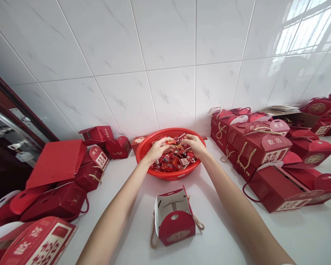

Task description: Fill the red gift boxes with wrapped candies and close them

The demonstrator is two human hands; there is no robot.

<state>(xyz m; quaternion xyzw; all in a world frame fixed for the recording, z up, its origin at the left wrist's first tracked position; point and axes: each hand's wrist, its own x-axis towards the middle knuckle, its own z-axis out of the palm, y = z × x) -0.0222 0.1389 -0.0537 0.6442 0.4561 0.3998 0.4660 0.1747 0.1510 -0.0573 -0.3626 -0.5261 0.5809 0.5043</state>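
Over the red plastic basket (165,176) of wrapped candies (168,163), the left hand (158,150) pinches one small candy (170,142); the right hand (194,145) has a grip I cannot tell. An open gift box (177,229) stands between the forearms (120,206), red gift boxes (260,147) crowding both sides of the table (217,243).

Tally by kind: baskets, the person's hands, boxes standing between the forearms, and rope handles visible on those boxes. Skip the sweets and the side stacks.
Red basket: 1
Hands: 2 (left hand, right hand)
Open box: 1
Rope handles: 2
Total: 6
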